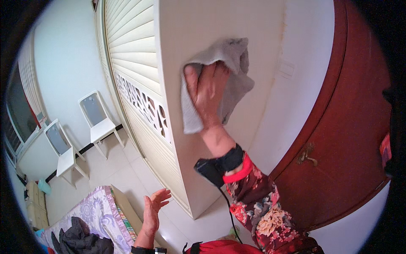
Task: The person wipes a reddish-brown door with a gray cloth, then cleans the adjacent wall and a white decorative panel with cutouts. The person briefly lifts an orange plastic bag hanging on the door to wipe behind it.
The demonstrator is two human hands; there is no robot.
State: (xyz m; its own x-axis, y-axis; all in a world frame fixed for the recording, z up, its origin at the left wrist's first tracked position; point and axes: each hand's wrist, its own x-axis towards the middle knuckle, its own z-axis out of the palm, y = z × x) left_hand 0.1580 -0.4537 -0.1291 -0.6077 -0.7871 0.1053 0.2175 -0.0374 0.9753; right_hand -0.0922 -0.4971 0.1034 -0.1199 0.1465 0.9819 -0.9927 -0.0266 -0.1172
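My right hand (211, 87) presses a grey cloth (236, 58) flat against the cream side panel (196, 25) of a wardrobe. The cloth spreads out around the fingers, with its upper right corner folded and a flap hanging below the thumb. Lower down, my left hand (153, 209) hangs in the air with fingers apart and nothing in it. It is between the bed and the wardrobe's front bottom edge. A black strap with a dark device (211, 170) sits on my right wrist, and a cable runs down from it.
Louvred wardrobe doors (133, 38) with a cut-out band stand left of the panel. Two white chairs (103, 128) are by the far wall. A bed (95, 206) with dark clothing (81, 236) lies at lower left. A reddish-brown door (352, 127) with a handle (307, 157) is at right.
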